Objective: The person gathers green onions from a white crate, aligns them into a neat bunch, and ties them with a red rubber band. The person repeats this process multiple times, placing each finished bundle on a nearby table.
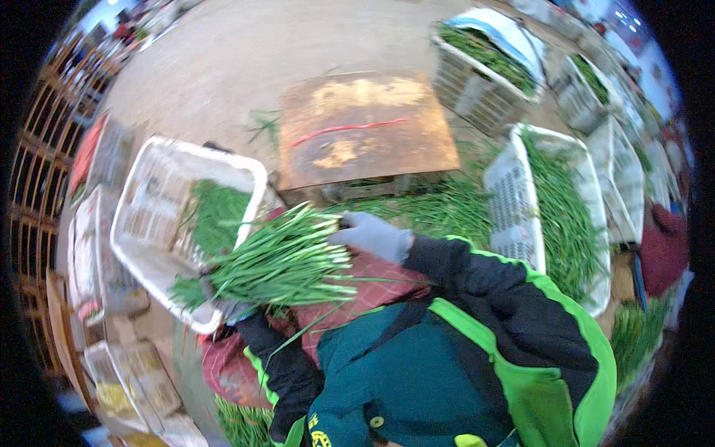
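A large bunch of garlic chives (285, 257) lies across my lap, its pale stem ends to the right and its leaf tips to the left. My left hand (232, 306), in a grey glove, grips the leafy side from below and is partly hidden by the leaves. At the stem ends is my right hand (374, 234), also in a grey glove, touching them; whether its fingers close on any stalks cannot be made out. A low wooden board (368, 156) stands before me with a red tie (346, 132) lying across it.
A white plastic crate (139, 184) with some greens inside stands at left. Another white crate (525, 195), full of chives, is at right. Loose chives (447, 209) litter the floor under the board. More filled crates (475, 84) stand at the back right.
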Available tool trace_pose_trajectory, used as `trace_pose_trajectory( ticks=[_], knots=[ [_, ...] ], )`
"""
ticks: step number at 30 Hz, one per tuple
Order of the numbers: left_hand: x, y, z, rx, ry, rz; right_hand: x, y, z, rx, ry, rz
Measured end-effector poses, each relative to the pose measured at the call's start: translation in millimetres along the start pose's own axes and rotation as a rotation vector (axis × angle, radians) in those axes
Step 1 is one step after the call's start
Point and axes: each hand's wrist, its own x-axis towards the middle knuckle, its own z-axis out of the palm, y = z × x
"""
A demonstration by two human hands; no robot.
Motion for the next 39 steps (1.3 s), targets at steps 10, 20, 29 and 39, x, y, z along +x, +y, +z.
trace_pose_trajectory(
  ticks=[10,20,29,39],
  knots=[
    [2,24,8,0.276,0.04,0.045,25,3,14,0.557,-0.073,-0.078],
    [7,4,26,0.332,0.134,0.253,16,-1,15,0.667,-0.179,-0.088],
    [10,2,21,0.114,0.166,0.218,12,1,-9,0.152,-0.174,-0.224],
    [8,-3,16,0.136,0.239,0.232,-54,17,-98,-1.298,0.472,-0.214]
  ],
)
